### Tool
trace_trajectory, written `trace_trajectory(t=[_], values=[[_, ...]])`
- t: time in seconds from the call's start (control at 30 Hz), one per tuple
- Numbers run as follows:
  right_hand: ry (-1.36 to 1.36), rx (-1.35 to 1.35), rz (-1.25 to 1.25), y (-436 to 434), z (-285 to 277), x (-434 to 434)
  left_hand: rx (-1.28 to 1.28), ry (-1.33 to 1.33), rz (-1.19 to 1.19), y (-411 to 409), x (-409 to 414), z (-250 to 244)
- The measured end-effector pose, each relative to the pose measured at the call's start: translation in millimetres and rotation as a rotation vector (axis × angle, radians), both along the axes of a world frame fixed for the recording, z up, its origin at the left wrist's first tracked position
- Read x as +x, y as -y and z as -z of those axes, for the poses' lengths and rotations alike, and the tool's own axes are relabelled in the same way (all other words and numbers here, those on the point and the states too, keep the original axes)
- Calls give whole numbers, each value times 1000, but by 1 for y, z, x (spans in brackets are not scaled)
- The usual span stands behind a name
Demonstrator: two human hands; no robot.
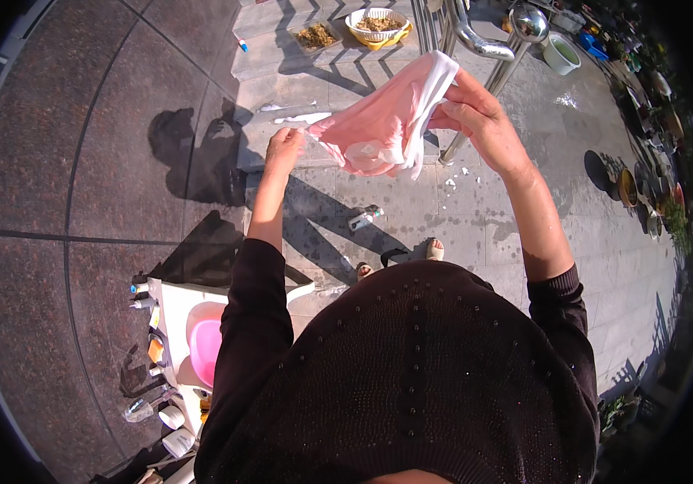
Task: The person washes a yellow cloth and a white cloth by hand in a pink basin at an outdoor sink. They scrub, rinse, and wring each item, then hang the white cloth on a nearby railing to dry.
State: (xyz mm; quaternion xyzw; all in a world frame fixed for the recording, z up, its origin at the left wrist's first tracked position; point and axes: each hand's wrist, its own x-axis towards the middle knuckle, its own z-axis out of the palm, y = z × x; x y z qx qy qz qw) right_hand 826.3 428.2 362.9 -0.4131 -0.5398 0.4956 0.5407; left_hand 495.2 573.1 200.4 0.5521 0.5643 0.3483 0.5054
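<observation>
A pink cloth garment [370, 124] with a white band along its right side is stretched between my two hands in the air. My left hand [286, 147] pinches its narrow left corner. At the upper right, my right hand [479, 115] grips the white band between thumb and fingers. The garment sags in folds in the middle, with a paler patch low on it. It hangs in front of the stone steps [261, 72]. Its exact kind I cannot tell. Both forearms are bare below dark sleeves, and the right one looks wet.
A metal handrail [491, 78] rises just beyond my right hand. Food-like pieces fill a white basket [376, 24] and a shallow tray [316, 37] on the steps. A bottle [364, 219] lies on the wet paving near my feet. At left, a white sink [180, 308] holds a pink basin [206, 351].
</observation>
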Motion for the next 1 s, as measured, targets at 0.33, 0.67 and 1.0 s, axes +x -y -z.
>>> trace_trajectory(t=[0.33, 0.67, 1.0], values=[[172, 32, -34, 12, -1, -40, 296, 144, 464, 110, 122, -89], [523, 29, 339, 18, 49, -6, 587, -61, 210, 76, 122, -127], [711, -195, 358, 34, 98, -48, 419, 280, 234, 79, 126, -163]])
